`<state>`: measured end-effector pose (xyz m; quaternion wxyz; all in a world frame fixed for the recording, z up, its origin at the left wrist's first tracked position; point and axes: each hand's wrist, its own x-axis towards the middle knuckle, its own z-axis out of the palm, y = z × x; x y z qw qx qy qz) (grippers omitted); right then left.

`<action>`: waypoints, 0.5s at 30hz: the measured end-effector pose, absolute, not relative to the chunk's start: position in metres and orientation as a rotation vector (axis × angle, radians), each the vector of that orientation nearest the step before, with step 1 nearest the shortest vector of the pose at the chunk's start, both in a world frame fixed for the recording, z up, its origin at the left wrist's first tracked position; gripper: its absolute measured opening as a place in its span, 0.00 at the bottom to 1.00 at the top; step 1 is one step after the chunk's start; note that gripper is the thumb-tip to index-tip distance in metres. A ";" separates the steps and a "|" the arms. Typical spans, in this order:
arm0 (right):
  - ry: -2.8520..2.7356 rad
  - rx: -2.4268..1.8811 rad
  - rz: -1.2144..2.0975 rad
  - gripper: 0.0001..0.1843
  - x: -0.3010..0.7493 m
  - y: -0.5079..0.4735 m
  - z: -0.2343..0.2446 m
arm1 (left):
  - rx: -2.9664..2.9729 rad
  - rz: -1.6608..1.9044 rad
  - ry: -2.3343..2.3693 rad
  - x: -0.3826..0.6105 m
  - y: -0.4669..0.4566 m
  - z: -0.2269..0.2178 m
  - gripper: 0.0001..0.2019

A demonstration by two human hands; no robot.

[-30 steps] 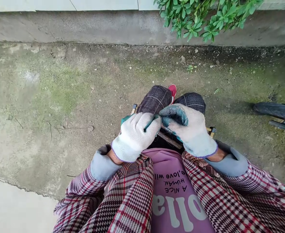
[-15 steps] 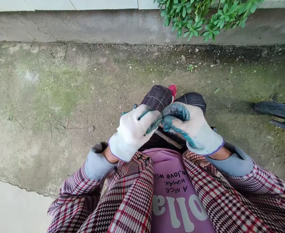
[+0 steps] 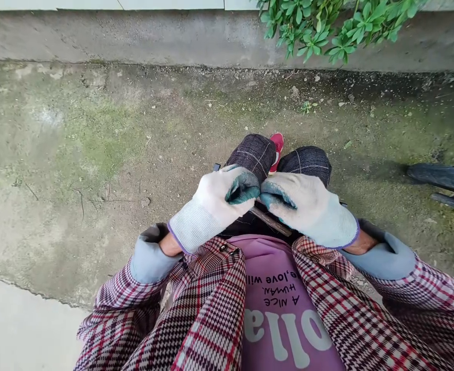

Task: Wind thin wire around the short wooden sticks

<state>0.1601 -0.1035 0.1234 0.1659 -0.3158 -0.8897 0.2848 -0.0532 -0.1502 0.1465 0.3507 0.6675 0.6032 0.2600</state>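
My left hand (image 3: 221,198), in a white knit glove with a dark green coated palm, is closed with thumb and fingertips pinched together over my lap. Opposite it, my right hand (image 3: 308,206) wears a matching glove and is curled shut too. The fingertips of both meet or nearly meet; whatever they pinch is hidden. A brown stick-like handle (image 3: 271,221) slants below the gloves across my lap. Its upper end disappears under my left hand, so I cannot tell whether it is held. Dark checked trousers (image 3: 252,152) cover my knees.
Bare, mossy ground (image 3: 107,139) runs to a low concrete wall base (image 3: 134,38). A leafy green plant (image 3: 319,26) overhangs it. At right is a black wheel (image 3: 439,176). A pale slab (image 3: 18,324) lies at lower left, and a red shoe (image 3: 276,149) shows beyond my knees.
My right hand has turned so its back shows more and its coated fingers less. My left hand has rolled, exposing the curled thumb and finger opening. The handle has barely moved.
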 end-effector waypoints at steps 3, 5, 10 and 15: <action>-2.713 -0.766 0.668 0.11 0.160 -0.100 0.127 | 1.474 0.681 1.409 -0.059 -0.147 0.148 0.05; -2.769 -0.684 0.595 0.12 0.161 -0.099 0.129 | 1.302 0.678 1.328 -0.062 -0.146 0.147 0.06; -2.767 -0.521 0.502 0.12 0.165 -0.101 0.132 | 0.853 0.664 1.110 -0.058 -0.150 0.132 0.05; -2.722 -0.474 0.407 0.13 0.168 -0.094 0.124 | 0.681 0.644 1.091 -0.052 -0.162 0.110 0.15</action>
